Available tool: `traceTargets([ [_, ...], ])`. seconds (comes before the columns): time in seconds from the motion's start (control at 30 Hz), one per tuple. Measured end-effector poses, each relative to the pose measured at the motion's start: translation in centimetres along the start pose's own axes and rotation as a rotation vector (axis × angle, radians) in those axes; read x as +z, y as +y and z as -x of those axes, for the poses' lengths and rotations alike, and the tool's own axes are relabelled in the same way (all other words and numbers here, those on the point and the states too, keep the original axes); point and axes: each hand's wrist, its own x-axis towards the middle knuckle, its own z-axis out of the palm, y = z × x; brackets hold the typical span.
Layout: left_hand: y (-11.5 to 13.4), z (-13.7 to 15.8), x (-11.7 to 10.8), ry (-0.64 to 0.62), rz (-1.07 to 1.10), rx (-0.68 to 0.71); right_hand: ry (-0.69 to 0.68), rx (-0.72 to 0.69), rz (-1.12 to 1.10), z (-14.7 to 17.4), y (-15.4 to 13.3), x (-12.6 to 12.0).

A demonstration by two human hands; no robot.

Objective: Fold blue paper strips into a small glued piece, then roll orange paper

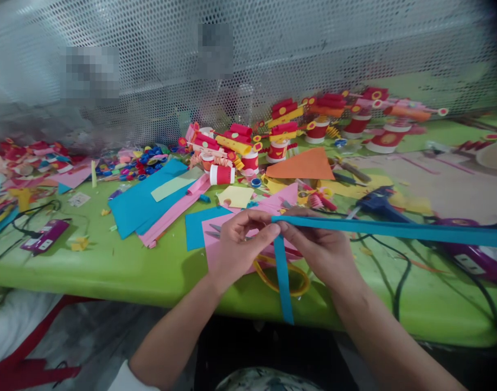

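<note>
Left hand (248,239) and right hand (324,247) both pinch the blue paper strip (395,226) at its corner, centre frame. Corner looks formed; one folded piece or two, can't tell. Both ends look loose, so securing seems left. Short end overhangs the front edge, lower centre; long one exits frame right. Scissors (301,293) crowd below; bare green tabletop (122,266) lower left.

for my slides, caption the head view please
Both hands pinch narrow blue paper above a green table bearing scissors and red cup crafts.
</note>
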Motion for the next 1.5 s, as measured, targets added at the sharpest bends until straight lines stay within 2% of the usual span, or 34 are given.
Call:
traceTargets([
  [0.1, 0.0, 0.0, 0.0, 0.0, 0.017, -0.031, -0.013, -0.008, 0.022, 0.1, 0.1, -0.1],
  [0.23, 0.2, -0.2, 0.0, 0.018, -0.004, 0.007, -0.017, -0.011, 0.062, 0.1, 0.3, -0.1],
  [0.33, 0.3, -0.2, -0.1, 0.015, 0.0, 0.012, -0.007, 0.038, 0.059, 0.1, 0.0, 0.0],
  [0.5, 0.2, -0.3, -0.1, 0.0, 0.054, -0.064, 0.013, 0.165, -0.099, 0.3, -0.5, 0.1],
  [0.63, 0.0, -0.4, -0.2, 0.027, 0.102, -0.102, 0.013, 0.211, -0.203, 0.5, 0.5, -0.2],
  [0.73, 0.0, -0.5, -0.2, 0.043, 0.11, -0.117, 0.017, 0.242, -0.172, 0.5, 0.9, -0.4],
  [1.03, 0.0, -0.4, -0.1, 0.044, 0.099, -0.118, 0.084, 0.251, -0.082, -0.1, -0.1, 0.2],
  [1.27, 0.2, -0.3, -0.7, -0.002, 0.03, -0.14, -0.007, 0.278, -0.032, 0.0, 0.1, -0.1],
  [1.4, 0.6, -0.3, -0.9, -0.02, -0.089, -0.116, -0.022, 0.241, -0.006, 0.1, 0.4, -0.2],
  [1.5, 0.8, -0.3, -0.9, -0.027, -0.069, -0.131, -0.023, 0.253, -0.032, 0.1, 0.4, -0.2],
])
